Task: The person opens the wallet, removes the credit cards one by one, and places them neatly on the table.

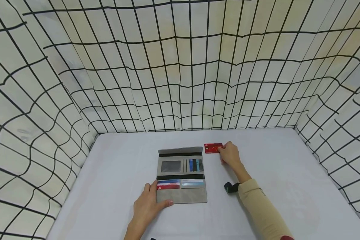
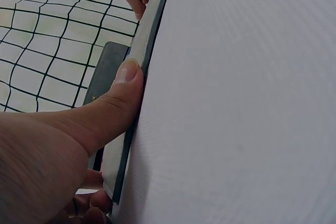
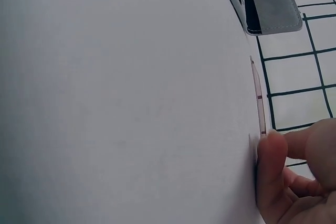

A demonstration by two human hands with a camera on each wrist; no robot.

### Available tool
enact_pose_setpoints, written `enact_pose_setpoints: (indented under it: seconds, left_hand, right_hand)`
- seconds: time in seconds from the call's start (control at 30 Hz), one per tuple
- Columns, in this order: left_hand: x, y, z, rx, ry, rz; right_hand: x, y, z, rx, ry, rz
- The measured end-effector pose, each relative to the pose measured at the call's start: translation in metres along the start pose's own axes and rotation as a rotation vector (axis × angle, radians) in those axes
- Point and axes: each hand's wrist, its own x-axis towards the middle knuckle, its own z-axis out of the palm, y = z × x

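Note:
A grey wallet (image 1: pixel 183 196) lies unfolded on the white table, with several cards in its slots and a clear window in its upper half. My left hand (image 1: pixel 146 203) grips its lower left corner, the thumb along the front edge and the fingers at the left side. The left wrist view shows the thumb (image 2: pixel 128 77) pressing on the wallet's edge. Just right of the wallet's top, my right hand (image 1: pixel 230 154) pinches a red card (image 1: pixel 210 148) by its right end. Seen edge-on in the right wrist view, the card (image 3: pixel 259 95) is close over the table.
The white table (image 1: pixel 117 160) is enclosed by pale walls covered with black netting (image 1: pixel 198 83) at the back and both sides. A small black device (image 1: pixel 231 187) sticks out from my right wrist beside the tan sleeve (image 1: pixel 261 206).

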Motion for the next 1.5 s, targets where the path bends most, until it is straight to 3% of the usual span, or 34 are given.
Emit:
enact_pose_setpoints:
  seconds: [0.63, 1.5]
  left_hand:
    - [-0.002, 0.002, -0.002, -0.010, 0.013, 0.006]
    - [0.000, -0.003, 0.001, -0.007, 0.011, 0.015]
  right_hand:
    - [-0.015, 0.008, 0.002, 0.088, 0.035, -0.074]
    - [-0.051, -0.001, 0.008, 0.105, 0.019, -0.149]
